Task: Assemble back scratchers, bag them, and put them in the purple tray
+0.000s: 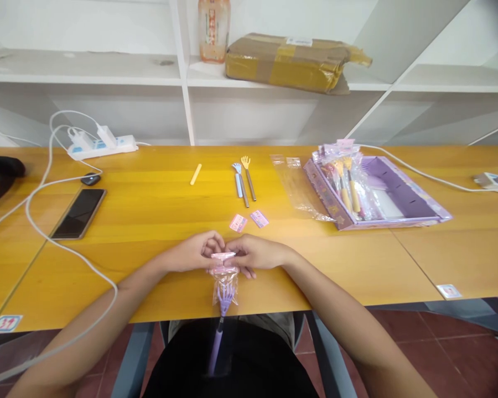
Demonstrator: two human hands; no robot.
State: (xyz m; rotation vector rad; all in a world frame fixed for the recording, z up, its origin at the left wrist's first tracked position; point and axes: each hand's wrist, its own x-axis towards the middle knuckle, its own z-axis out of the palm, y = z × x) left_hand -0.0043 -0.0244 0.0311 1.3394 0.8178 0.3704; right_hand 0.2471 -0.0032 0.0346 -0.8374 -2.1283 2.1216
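Near the table's front edge, my left hand and my right hand both pinch the top of a clear plastic bag, where a folded pink header card sits. Inside the bag is a purple back scratcher, its claw end up and its handle hanging below the edge toward my lap. Just beyond my hands lie two small printed cards. Farther back are a blue back scratcher head with a metal rod, a yellow one, a loose blue handle and a loose yellow handle.
To the right stands a purple display box with bagged back scratchers, beside flat clear bags. At left are a phone, a power strip and a white cable crossing over my left arm. A taped parcel rests on the shelf.
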